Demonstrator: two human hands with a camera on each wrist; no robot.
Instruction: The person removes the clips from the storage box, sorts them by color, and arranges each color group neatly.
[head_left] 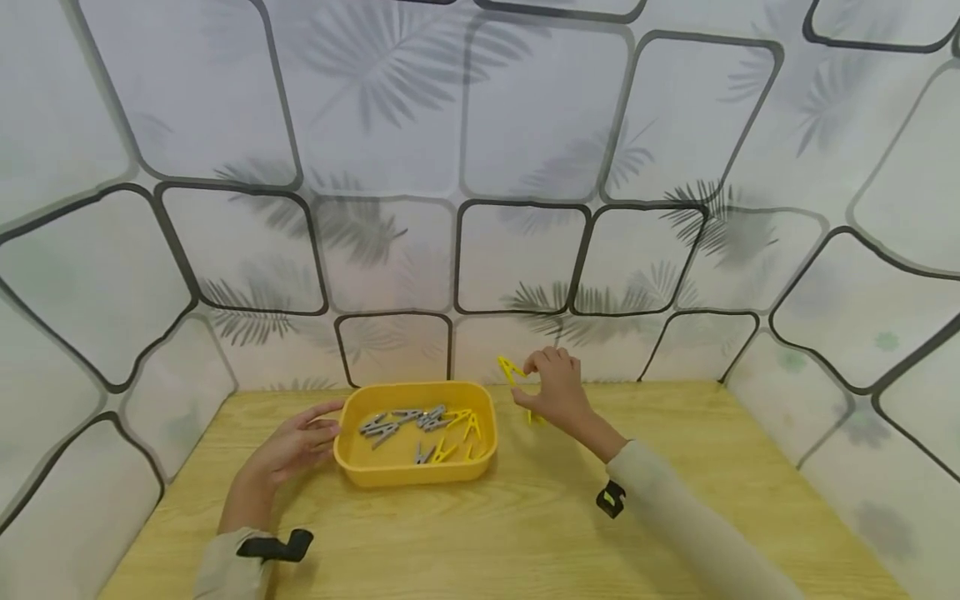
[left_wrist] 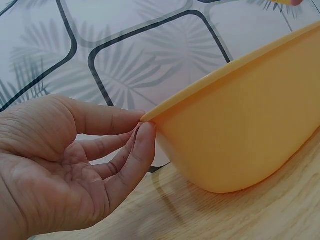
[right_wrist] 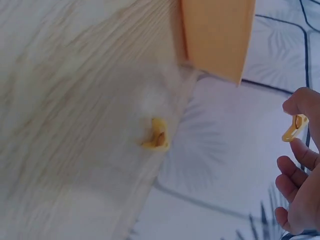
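My left hand (head_left: 303,442) pinches the left rim of a yellow plastic basin (head_left: 416,475) between thumb and fingertips; the left wrist view shows the basin's rim (left_wrist: 200,89) right at the fingertips. Inside the basin lie several grey clothespins (head_left: 385,433) and yellow clothespins (head_left: 444,452). To the right of the basin, my right hand (head_left: 557,387) is raised above the table and pinches a yellow clothespin (head_left: 510,369) by one end, its other end pointing left. Under that hand, another yellow clothespin (right_wrist: 159,136) is on the table, mostly hidden in the head view.
The wood-grain table (head_left: 450,533) is backed by a wall covering (head_left: 525,258) with dark rounded outlines and leaf prints. Side walls close in at left and right. Each sleeve carries a black wrist mount (head_left: 611,498).
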